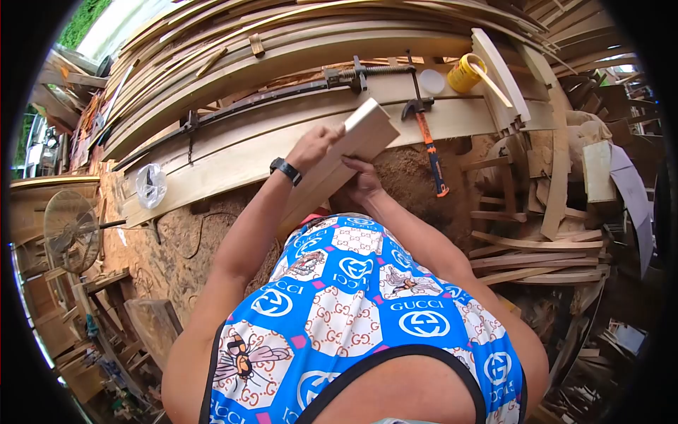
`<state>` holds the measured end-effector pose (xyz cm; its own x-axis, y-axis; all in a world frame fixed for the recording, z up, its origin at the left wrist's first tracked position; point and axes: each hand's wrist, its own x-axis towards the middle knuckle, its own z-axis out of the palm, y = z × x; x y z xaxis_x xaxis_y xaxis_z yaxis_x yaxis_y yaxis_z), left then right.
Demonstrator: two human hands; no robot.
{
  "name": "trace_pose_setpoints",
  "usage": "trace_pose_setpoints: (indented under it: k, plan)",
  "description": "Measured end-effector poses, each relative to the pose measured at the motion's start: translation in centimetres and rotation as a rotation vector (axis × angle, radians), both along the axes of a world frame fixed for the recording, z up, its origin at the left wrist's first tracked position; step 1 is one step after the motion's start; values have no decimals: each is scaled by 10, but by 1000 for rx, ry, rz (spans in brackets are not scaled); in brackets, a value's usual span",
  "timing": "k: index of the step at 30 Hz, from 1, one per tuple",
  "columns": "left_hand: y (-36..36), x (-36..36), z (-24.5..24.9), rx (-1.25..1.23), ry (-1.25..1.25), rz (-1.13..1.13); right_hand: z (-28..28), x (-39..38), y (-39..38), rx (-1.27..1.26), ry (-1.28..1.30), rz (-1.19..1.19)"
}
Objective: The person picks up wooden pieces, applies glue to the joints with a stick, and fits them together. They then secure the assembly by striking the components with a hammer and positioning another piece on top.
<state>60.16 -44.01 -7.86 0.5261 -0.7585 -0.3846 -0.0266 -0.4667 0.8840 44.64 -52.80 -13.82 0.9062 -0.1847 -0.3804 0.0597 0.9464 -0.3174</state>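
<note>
You hold a pale wooden board point(369, 129) in front of your chest with both hands. It is tilted, with its squared far end raised over the workbench and its near end running down toward your patterned shirt point(353, 297). Your left hand point(315, 145), with a black watch point(285, 170) on its wrist, grips the board's left edge close to the far end, the fingers curled around it. Your right hand point(364, 181) clasps the board from the lower right side, a little nearer to you, with the thumb lying on the face and the fingers wrapped underneath, out of sight. Beyond the board, long bent planks point(233, 152) lie across the bench, held by a dark bar clamp point(353, 73). Just right of the board's far end rests a hammer point(428, 141) with an orange and black handle, its head toward the planks. Farther back stand a yellow tub point(465, 73) with a stick in it and, beside it, a white lid point(432, 81). Sawdust point(417, 177) covers the ground below your hands. At the far left are a crumpled clear bag point(150, 185) on the planks and a round fan point(70, 230).
</note>
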Motion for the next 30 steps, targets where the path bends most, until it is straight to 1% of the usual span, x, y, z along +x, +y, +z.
trace_pose_setpoints:
  k: [1, 2, 3, 5, 6, 7, 9, 10, 11, 13, 15, 16, 17, 18, 19, 21, 22, 23, 24, 25, 27, 28, 29, 30]
  plan:
    - [6, -4, -8, 81, 0, -90, -2, -8, -6, 102, 6, -15]
    - [18, -8, -9, 96, -76, -207, -23, -12, -13, 81, 31, -49]
    - [33, -10, -10, 113, -154, -326, -20, -16, -16, 70, 32, -53]
    - [56, -10, -16, 163, -125, -438, -9, -19, -20, 32, 113, -242]
    - [58, -11, -20, 145, -28, -395, -2, -22, -22, 1, 108, -272]
    - [59, -11, -25, 143, -29, -403, 4, -22, -24, -1, 107, -280]
    - [59, -12, -23, 82, -177, -366, 13, -17, -29, -81, 67, -284]
    - [57, -9, -21, 21, -171, -332, 19, -12, -33, -144, 45, -274]
    - [52, -5, -15, 23, -170, -336, 30, -4, -38, -142, 47, -277]
    - [44, 3, 0, -277, 35, -239, 57, 12, -44, -304, -31, -282]
    - [32, 15, 24, -289, 216, -220, 77, 23, -62, -287, -262, -280]
    - [29, 23, 25, -329, 195, -198, 84, 28, -73, -280, -257, -275]
    - [28, 27, 33, -329, 193, -191, 93, 33, -86, -98, -492, -148]
    - [26, 30, 43, -398, 126, -167, 107, 38, -92, 86, -724, -15]
    - [28, 35, 51, -468, 50, -141, 119, 46, -89, 85, -734, -2]
    - [27, 38, 65, -529, 5, -108, 144, 53, -88, -307, -183, 7]
    - [32, 39, 74, -532, -203, -59, 143, 52, -97, -403, -147, 222]
    - [36, 39, 84, -532, -410, -10, 143, 51, -101, -415, -155, 217]
    - [41, 41, 94, -561, -511, 2, 144, 49, -102, -174, -313, 486]
    - [48, 42, 104, -535, -724, 16, 144, 45, -101, 83, -457, 755]
    - [62, 60, 129, -554, -1264, -115, 159, 43, -91, 136, -485, 792]
    - [66, 65, 140, -608, -1380, -188, 163, 42, -90, 279, -494, 790]
    - [70, 70, 145, -574, -1453, -235, 169, 43, -88, 420, -504, 788]
    - [72, 76, 152, -539, -1590, -264, 173, 38, -80, 291, -221, 657]
